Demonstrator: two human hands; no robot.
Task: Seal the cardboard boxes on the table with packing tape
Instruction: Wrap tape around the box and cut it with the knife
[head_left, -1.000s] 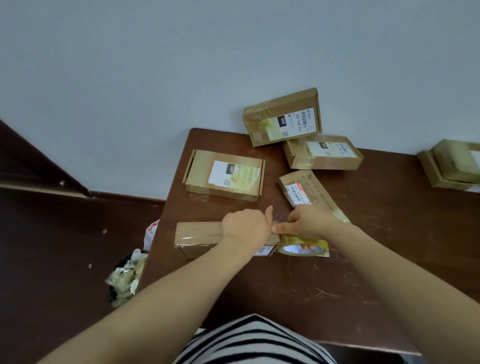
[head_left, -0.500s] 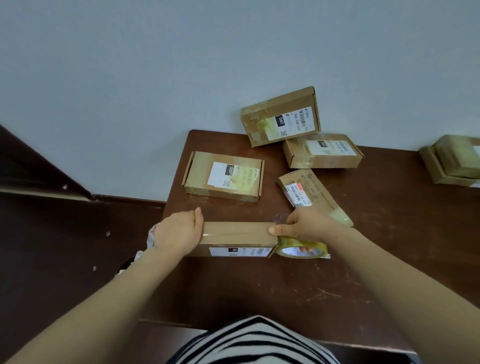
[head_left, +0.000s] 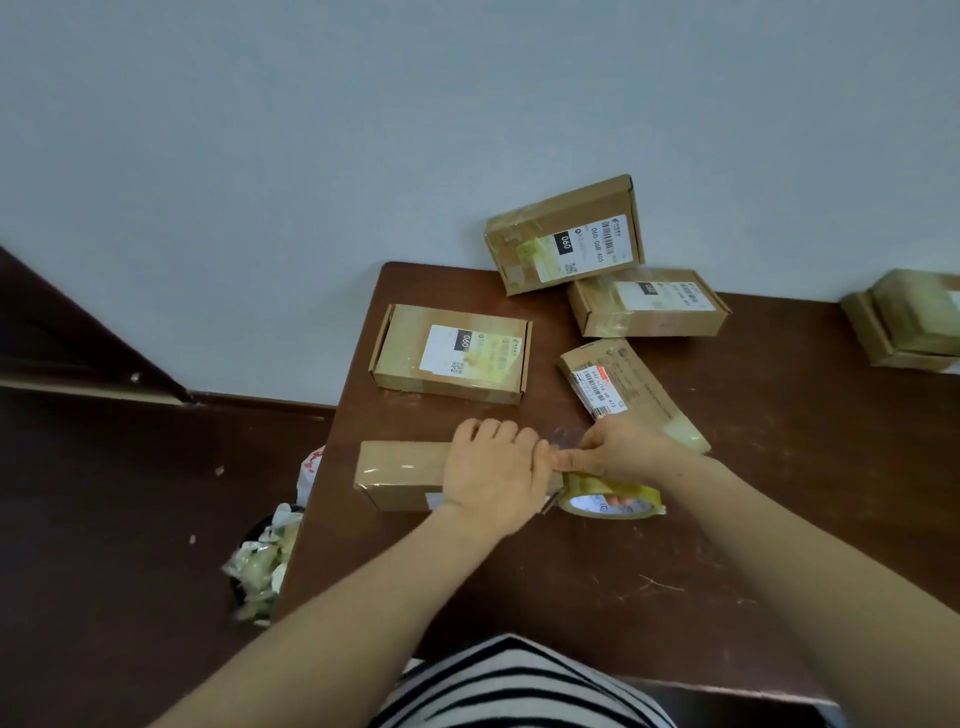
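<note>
**Tearing off the strip at the box's right end**

Your left grip (head_left: 493, 467) lies over the right end of the long cardboard box (head_left: 400, 467), fingers bent over its far edge, pinning it by the worktop's (head_left: 571, 582) left edge. Your right grip (head_left: 618, 449) grasps the tape roll (head_left: 613, 501), which touches that same end of the box. The clear tape strip (head_left: 561, 436) rises between the two. Keep the box pinned, hold the strip taut, fold it down over the end face, then tear it cleanly close to the cardboard.
</note>
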